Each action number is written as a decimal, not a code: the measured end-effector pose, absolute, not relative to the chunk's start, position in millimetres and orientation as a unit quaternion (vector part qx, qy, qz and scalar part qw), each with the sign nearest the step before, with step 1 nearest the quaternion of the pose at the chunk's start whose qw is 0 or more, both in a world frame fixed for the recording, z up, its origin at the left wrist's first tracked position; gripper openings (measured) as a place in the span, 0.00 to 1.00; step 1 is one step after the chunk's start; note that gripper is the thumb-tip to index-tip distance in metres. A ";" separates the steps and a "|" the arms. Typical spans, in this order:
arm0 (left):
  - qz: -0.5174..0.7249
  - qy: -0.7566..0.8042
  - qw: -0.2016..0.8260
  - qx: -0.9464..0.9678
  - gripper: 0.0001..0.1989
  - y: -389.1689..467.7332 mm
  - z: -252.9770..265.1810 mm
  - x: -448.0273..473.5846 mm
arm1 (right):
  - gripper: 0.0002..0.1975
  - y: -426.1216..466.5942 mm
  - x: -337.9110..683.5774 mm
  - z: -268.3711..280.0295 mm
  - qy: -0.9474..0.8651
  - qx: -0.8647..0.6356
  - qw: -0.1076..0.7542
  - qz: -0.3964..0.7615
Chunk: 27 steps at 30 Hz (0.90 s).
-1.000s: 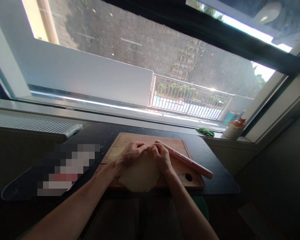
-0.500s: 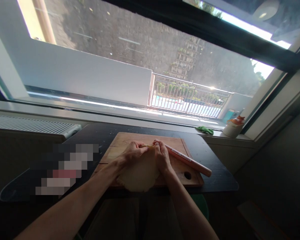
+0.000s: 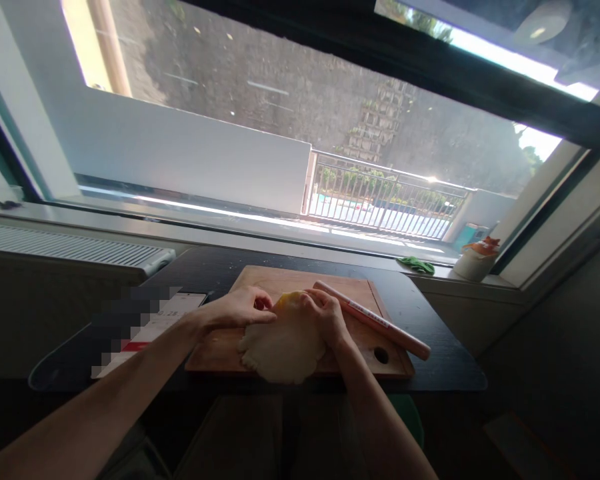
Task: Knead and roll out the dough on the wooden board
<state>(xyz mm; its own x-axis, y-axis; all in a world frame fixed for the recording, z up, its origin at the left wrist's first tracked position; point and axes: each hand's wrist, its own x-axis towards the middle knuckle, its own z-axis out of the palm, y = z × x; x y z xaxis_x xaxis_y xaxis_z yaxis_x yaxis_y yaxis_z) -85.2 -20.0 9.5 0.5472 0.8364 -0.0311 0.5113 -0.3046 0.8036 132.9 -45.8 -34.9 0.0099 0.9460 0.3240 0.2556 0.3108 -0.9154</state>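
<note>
Since half a second ago the left hand [image 3: 237, 309] has slid left off the far rim of the dough [image 3: 281, 345] and now rests at its left edge, fingers curled loosely together, touching the dough but not clamped on it. Opposite it, the right hand [image 3: 325, 319] pinches the dough's far right rim, where a yellowish bit shows between the hands. That flat, pale round lies on the cutting board [image 3: 230, 347], overhanging its near edge. On the board's right side a rolling pin [image 3: 375, 321] lies slantwise. Board and pin sit mid-way along the dark tabletop [image 3: 430, 313], below the window sill.
</note>
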 end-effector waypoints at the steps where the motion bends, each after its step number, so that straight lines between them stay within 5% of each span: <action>1: 0.208 0.434 0.387 0.787 0.13 -20.8 5.9 -83.9 | 0.17 -46.5 132.6 -34.9 -0.614 -0.484 0.522 0.342; 6: 0.262 0.503 0.337 0.751 0.13 -18.7 2.9 -74.1 | 0.15 -46.2 134.1 -36.9 -0.596 -0.474 0.552 0.339; 16: 0.279 0.445 0.490 0.696 0.17 -16.4 3.1 -76.1 | 0.17 -47.1 135.2 -34.0 -0.585 -0.480 0.551 0.352; 27: 0.244 0.414 0.522 0.705 0.17 -12.1 5.8 -83.6 | 0.18 -43.0 137.9 -39.9 -0.606 -0.473 0.551 0.326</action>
<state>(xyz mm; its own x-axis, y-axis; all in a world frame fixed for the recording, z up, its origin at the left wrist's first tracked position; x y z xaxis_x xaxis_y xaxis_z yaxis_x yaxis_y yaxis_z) -83.6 -12.1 5.8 0.5385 0.8380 -0.0878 0.3294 -0.1134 0.9374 137.9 -43.0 -39.9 0.0536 0.9316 0.3595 0.2145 0.3409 -0.9153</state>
